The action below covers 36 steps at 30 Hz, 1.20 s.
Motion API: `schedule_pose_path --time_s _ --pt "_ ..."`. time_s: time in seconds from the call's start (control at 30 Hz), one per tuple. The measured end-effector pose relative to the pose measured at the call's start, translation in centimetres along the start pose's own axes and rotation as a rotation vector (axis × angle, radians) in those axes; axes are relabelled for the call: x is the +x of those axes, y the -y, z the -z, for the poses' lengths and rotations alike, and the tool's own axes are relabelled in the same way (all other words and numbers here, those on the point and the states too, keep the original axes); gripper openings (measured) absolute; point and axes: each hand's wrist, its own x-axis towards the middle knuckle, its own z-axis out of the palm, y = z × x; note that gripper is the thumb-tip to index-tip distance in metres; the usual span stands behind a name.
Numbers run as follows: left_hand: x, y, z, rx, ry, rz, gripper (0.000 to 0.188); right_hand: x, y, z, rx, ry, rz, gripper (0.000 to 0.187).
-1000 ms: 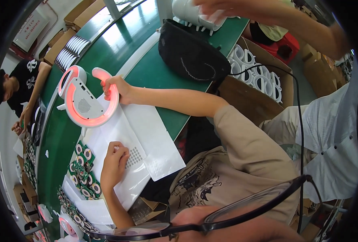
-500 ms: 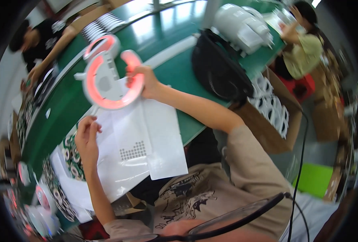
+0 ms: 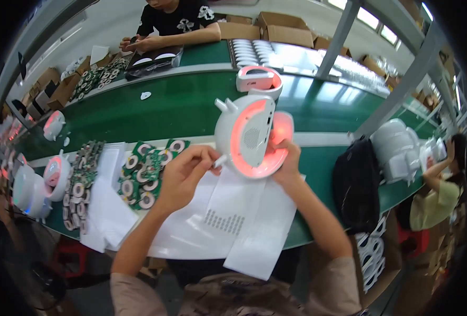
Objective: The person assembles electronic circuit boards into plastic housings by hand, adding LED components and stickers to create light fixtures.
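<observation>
Green bench: long work surface [image 3: 112, 116], smooth, edged with pale rails; the held piece is above its near middle.
Grey post: flat-sided upright [image 3: 339, 37] at upper right, cutting across the far side.
Far side: person in black top [image 3: 181, 29], both hands at a small item.
Paper: smooth white sheets [image 3: 260, 239] under the hands, partly overlapping; left forearm covers some of the spread.
Black bag: soft, dark fabric [image 3: 355, 184], bench edge, right; rounded white casing [image 3: 394, 150] just beside it.
White ring device: glossy, rounded shell [image 3: 252, 139], tilted; pink-lit C-shaped band, flat panel with ports and perforated patch. Held up between the hands, left of the right one, upper right of the left one.
Right hand: clamped [image 3: 287, 164] on the device's right rim, fingers inside the opening.
Left hand: fingers bent, tips together [image 3: 187, 171] at the lower peg [image 3: 221, 160]; pinching or merely touching, cannot tell.
Circuit boards: green, pale rings, heaped [image 3: 146, 181] just left of left hand.
Second lit device: white, pink-banded [image 3: 257, 81], just beyond, partly hidden by the held one.
Grey dots: tiny discs in rows [image 3: 224, 222] on the paper.
</observation>
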Motion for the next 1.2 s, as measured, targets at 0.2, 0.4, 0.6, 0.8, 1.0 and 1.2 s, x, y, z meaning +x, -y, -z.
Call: schedule_pose_path --time_s 0.2,0.4,0.6,0.8,1.0,1.2 --pt "0.7 -0.9 0.1 -0.039 -0.016 0.002 0.004 -1.4 1.4 -1.9 -0.004 -0.013 0.064 0.039" --pt "1.2 -1.2 0.7 0.046 0.104 -0.001 0.006 1.3 1.7 2.6 0.040 0.124 0.049 0.045" --pt "0.8 -1.6 -0.4 0.123 0.203 -0.035 0.006 0.8 2.3 2.4 0.012 0.146 -0.032 0.034" --pt "0.6 -1.4 -0.2 0.177 0.229 -0.045 0.007 0.4 2.1 0.9 -0.026 0.154 -0.069 0.036" --pt "0.8 -1.5 -0.3 0.203 0.255 -0.068 0.008 0.6 2.4 1.4 -0.018 0.175 -0.069 0.041" --pt "0.5 -1.8 0.0 0.254 0.276 -0.069 0.005 0.3 1.8 1.4 0.013 0.165 -0.125 0.036"
